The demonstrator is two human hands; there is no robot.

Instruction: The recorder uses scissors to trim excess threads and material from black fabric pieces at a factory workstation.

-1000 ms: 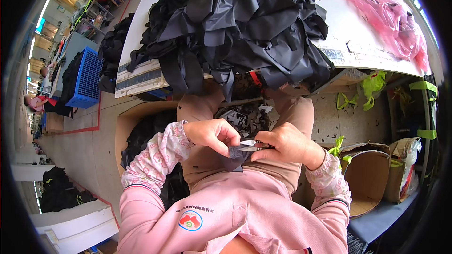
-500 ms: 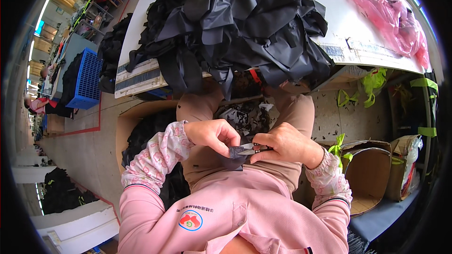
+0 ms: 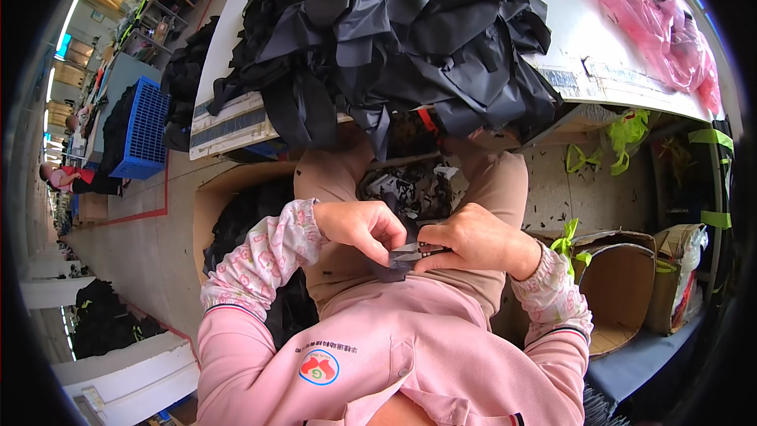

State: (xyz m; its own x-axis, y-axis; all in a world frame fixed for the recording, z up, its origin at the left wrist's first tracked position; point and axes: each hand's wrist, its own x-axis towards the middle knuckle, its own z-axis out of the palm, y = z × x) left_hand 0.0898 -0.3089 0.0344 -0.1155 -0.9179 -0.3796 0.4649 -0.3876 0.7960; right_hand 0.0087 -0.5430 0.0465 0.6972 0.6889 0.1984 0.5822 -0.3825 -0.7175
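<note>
Above my lap, my left hand [image 3: 363, 227] pinches a small black fabric piece [image 3: 389, 273] between thumb and fingers. Its lower part hangs against my shirt. My right hand [image 3: 479, 241] is closed round a pair of thread snips [image 3: 430, 249] with dark handles. Their silver blades point left and lie at the fabric, close to my left fingertips. My fingers partly cover the upper part of the piece, so exactly where the blades meet it is hidden.
A large heap of black fabric pieces [image 3: 394, 39] covers the white table [image 3: 591, 47] ahead and hangs over its edge. Pink plastic film [image 3: 654, 16] lies at the right. Cardboard boxes [image 3: 619, 300] stand low at both sides. Beyond a blue crate [image 3: 144, 130] are other people.
The snips' blades look closer together than before. The fabric piece has shifted slightly in my left fingers, and both hands stay nearly in place.
</note>
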